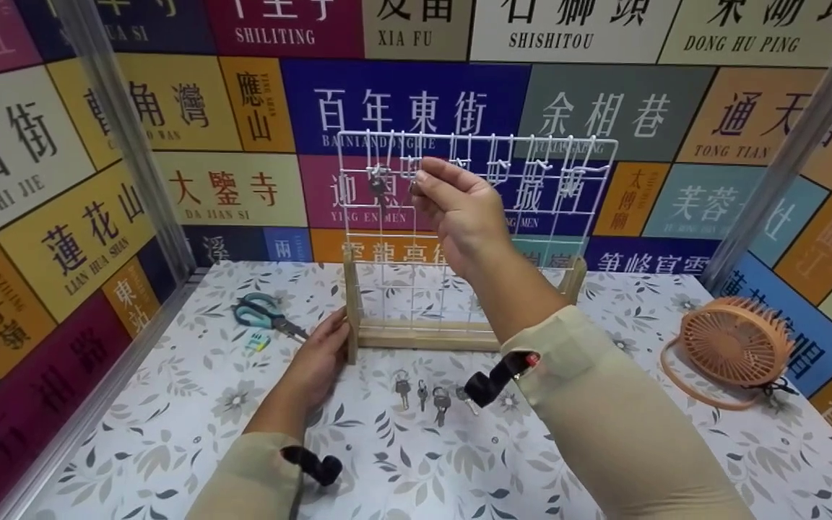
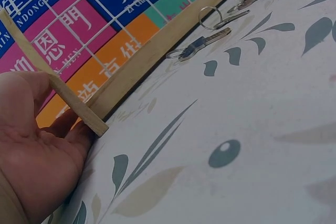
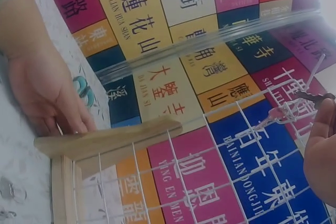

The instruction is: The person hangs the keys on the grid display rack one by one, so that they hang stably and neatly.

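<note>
A white wire grid (image 1: 416, 235) stands upright in a wooden frame (image 1: 423, 339). My left hand (image 1: 320, 361) holds the frame's left foot; in the left wrist view the hand (image 2: 44, 145) lies against the wooden post (image 2: 79, 106). Raised before the grid's upper part, my right hand (image 1: 459, 209) pinches a small key item (image 1: 414, 188) near a hook. In the right wrist view a dark key (image 3: 310, 96) shows at the fingers of that hand (image 3: 321, 142). Keys (image 1: 378, 184) hang at the grid's upper left. Several keys (image 1: 440, 404) lie on the table before the frame.
Teal-handled scissors (image 1: 261, 314) and a small green-yellow item (image 1: 257, 341) lie left of the frame. An orange fan (image 1: 737, 343) stands at the right. Several white hooks (image 1: 539, 166) line the grid's top. Behind is a wall of coloured signs.
</note>
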`<state>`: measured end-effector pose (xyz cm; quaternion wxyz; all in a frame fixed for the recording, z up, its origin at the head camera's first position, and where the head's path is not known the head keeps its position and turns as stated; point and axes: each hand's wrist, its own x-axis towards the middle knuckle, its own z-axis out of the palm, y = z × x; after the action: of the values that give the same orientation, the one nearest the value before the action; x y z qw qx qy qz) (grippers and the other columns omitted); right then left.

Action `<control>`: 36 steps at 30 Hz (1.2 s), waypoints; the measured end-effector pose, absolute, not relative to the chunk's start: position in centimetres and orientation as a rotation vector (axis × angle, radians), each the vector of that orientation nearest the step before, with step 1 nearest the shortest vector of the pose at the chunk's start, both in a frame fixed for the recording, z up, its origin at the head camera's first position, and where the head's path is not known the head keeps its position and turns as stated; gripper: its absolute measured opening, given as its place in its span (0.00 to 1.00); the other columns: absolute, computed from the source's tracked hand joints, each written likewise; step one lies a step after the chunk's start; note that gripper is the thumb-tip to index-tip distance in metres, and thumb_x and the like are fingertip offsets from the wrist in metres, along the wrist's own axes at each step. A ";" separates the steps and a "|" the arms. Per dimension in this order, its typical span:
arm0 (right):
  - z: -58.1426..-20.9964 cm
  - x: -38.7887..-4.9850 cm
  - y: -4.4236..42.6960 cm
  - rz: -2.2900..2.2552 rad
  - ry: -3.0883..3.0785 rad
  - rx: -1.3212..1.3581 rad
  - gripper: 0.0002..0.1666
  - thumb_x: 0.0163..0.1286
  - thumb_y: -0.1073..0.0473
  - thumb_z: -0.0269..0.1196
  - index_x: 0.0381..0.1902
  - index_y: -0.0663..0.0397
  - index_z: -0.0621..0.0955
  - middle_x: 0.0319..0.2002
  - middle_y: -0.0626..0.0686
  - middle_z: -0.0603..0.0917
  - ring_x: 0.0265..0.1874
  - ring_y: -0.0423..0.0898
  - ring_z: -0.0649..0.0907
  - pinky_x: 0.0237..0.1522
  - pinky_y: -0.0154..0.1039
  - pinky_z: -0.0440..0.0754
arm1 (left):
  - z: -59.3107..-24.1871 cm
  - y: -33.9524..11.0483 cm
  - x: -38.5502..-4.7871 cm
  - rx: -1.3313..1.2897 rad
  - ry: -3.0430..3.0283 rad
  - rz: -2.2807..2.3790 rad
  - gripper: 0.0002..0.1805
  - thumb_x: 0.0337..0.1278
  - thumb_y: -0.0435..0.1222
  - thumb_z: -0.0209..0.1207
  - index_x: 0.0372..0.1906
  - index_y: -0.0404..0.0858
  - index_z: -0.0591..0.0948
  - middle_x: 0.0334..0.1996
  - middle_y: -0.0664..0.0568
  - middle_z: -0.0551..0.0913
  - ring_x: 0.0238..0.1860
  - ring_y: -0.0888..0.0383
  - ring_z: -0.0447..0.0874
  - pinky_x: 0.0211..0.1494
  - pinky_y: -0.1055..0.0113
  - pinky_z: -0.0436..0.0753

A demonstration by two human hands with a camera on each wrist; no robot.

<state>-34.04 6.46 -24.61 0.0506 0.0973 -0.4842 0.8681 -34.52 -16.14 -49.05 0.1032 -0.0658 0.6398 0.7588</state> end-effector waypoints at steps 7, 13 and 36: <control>-24.5 -34.8 5.9 2.691 -1.393 0.250 0.12 0.73 0.69 0.69 0.52 0.60 0.89 0.43 0.55 0.89 0.40 0.48 0.88 0.48 0.34 0.92 | -49.1 -16.0 -34.7 -0.205 1.894 2.239 0.23 0.84 0.50 0.52 0.76 0.70 0.71 0.82 0.62 0.67 0.87 0.55 0.58 0.91 0.52 0.57; -24.8 -35.2 5.5 2.681 -1.377 0.228 0.11 0.73 0.68 0.69 0.52 0.58 0.89 0.44 0.54 0.89 0.41 0.47 0.89 0.51 0.35 0.92 | -49.1 -16.0 -34.7 -0.185 1.922 2.233 0.25 0.85 0.49 0.51 0.79 0.66 0.69 0.83 0.60 0.66 0.87 0.54 0.58 0.91 0.52 0.57; -39.4 -31.6 14.0 2.398 -1.975 0.354 0.13 0.76 0.66 0.67 0.56 0.58 0.86 0.41 0.50 0.88 0.41 0.44 0.89 0.50 0.37 0.92 | -49.0 -16.1 -34.6 -0.201 1.920 2.210 0.25 0.85 0.49 0.51 0.79 0.68 0.69 0.84 0.61 0.65 0.87 0.55 0.57 0.91 0.53 0.57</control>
<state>-31.56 13.98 -39.36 0.0074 0.1134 -0.6316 0.7669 -34.61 -16.13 -49.00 0.1036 -0.0681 0.6507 0.7491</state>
